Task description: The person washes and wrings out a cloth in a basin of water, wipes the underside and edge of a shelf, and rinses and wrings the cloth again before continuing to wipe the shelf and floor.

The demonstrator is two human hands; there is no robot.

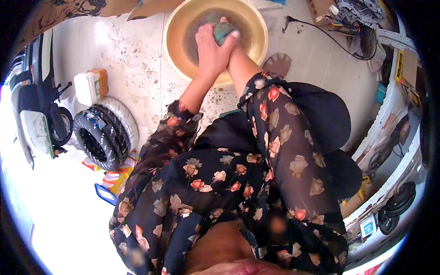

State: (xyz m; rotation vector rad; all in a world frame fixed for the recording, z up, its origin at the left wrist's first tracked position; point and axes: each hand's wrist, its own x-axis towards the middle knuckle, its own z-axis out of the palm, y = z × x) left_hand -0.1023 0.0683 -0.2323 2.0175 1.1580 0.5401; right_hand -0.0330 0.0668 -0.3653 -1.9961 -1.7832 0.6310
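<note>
A round yellow basin (170, 41) with murky water in it stands on the floor at the top centre. Over the water, my left hand (210, 48) and my right hand (231, 43) come together around a wet, greenish cloth (223, 32). My left hand lies on the cloth's left side, its fingers bent against it. From the right, my right hand presses on the same cloth with the thumb on top; its other fingers are mostly hidden. Both forearms reach over the basin's near rim.
Black tyres (98, 137) and a white tub (87, 87) are on the left, beside a scooter (39, 105). A black cable (330, 36) crosses the upper right floor. Shelves (385, 151) line the right. Cardboard (91, 9) lies along the top left.
</note>
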